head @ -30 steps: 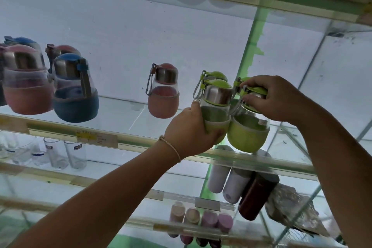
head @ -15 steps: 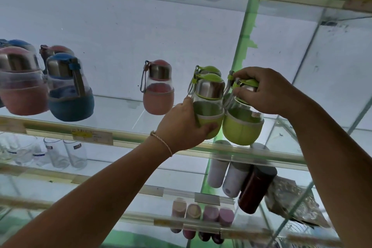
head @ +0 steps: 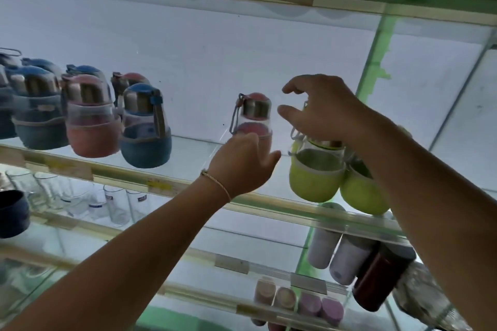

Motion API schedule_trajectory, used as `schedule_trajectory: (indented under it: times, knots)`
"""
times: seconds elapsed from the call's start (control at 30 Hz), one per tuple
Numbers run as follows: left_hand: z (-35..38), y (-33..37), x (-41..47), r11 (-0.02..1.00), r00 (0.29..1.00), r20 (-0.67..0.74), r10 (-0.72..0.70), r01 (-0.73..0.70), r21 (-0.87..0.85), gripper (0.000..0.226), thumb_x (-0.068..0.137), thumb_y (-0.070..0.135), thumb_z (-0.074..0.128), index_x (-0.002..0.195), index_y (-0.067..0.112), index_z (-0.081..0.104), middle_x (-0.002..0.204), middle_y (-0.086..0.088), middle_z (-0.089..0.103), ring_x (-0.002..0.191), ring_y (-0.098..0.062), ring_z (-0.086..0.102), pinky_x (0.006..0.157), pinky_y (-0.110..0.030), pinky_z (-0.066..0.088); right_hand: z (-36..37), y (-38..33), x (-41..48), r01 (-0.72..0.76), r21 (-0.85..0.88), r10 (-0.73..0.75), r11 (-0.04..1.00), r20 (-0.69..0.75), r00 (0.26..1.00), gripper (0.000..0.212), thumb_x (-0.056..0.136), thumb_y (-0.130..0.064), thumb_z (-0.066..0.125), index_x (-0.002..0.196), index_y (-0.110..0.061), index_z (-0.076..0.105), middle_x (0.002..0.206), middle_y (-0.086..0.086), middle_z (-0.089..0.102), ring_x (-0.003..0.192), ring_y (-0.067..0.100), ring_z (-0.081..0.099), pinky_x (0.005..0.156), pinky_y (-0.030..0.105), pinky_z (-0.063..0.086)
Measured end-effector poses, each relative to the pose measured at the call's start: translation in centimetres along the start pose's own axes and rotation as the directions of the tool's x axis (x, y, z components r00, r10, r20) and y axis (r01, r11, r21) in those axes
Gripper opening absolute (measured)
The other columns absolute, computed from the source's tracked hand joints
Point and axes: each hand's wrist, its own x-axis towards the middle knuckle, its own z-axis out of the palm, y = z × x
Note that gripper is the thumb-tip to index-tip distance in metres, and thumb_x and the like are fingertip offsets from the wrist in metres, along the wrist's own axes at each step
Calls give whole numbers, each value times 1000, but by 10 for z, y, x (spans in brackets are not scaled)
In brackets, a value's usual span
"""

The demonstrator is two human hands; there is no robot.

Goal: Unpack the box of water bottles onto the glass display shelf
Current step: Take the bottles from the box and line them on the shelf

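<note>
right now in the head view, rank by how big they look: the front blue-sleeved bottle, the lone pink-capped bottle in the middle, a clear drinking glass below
1. Front blue-sleeved bottle, largest
2. Lone pink-capped bottle, partly hidden by a hand
3. Clear drinking glass, smallest

The glass sits a shelf lower, so its true rank is unsure.

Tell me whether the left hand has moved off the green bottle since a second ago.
Yes. The left hand has let go of the front green bottle and shifted left along the glass shelf, now open before the lone pink bottle.

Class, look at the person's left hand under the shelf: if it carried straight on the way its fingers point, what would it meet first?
Most likely the lone pink bottle directly beyond the left hand; its fingers already overlap the bottle's base, though depth is unclear.
</note>
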Motion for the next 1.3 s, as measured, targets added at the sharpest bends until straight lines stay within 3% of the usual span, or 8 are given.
schedule_trajectory:
  times: [0.13,0.27,0.33,0.43,0.6,0.8,1.2,1.3]
  knots:
    - [-2,-38,15,992,995,79,-54,44,115,45,91,49,56,110,9,65,99,-10,70,78,-18,56,73,-28,50,19,-27,40,15,-59,-7,998,128,992,49,93,-31,63,139,-20,53,142,2,54,127,22,51,92,23,36]
    - [-2,-48,27,985,972,166,-166,173,-26,65,86,56,63,125,5,50,105,-7,61,84,-17,51,68,-24,43,32,-44,71,-13,-159,53,987,252,966,52,95,-29,57,145,-16,48,151,3,46,136,24,44,105,28,37]
    - [0,-51,35,967,959,210,-191,220,-126,72,81,63,64,124,6,50,101,-3,57,86,-17,54,66,-23,43,40,-46,79,-21,-192,77,981,289,954,45,95,-29,55,136,-12,57,141,7,56,125,27,53,97,30,43]
    - [2,-58,45,951,953,252,-165,222,-216,77,74,70,67,121,10,55,104,-2,66,89,-17,60,70,-25,51,45,-43,87,-35,-222,97,974,274,957,37,92,-30,60,122,-10,68,123,8,67,110,27,61,89,31,48]
    - [2,-65,61,910,921,350,-169,282,-303,58,76,47,78,117,11,59,102,-2,65,93,-21,62,80,-34,57,44,-38,95,-74,-330,162,941,249,955,42,91,-47,64,109,-11,74,109,7,72,100,25,65,87,33,50]
    - [8,-66,77,912,886,446,-131,284,-297,46,76,37,75,114,14,64,93,-4,69,79,-20,66,63,-33,61,46,-38,96,-103,-328,183,939,222,958,45,91,-50,64,110,-11,74,111,7,71,102,26,64,90,34,50]
    - [7,-64,75,916,889,443,-119,271,-297,52,77,39,77,117,12,59,101,-5,67,90,-23,65,77,-36,60,45,-31,98,-189,-210,228,959,177,958,49,84,-44,76,120,-12,72,118,8,70,93,21,55,76,29,41]
    - [0,-62,65,914,897,417,-145,282,-291,56,80,41,75,119,7,54,101,-5,62,89,-20,58,64,-25,50,44,-33,96,-206,-189,242,960,192,951,52,82,-45,78,123,-15,70,121,8,68,94,20,53,77,28,39]
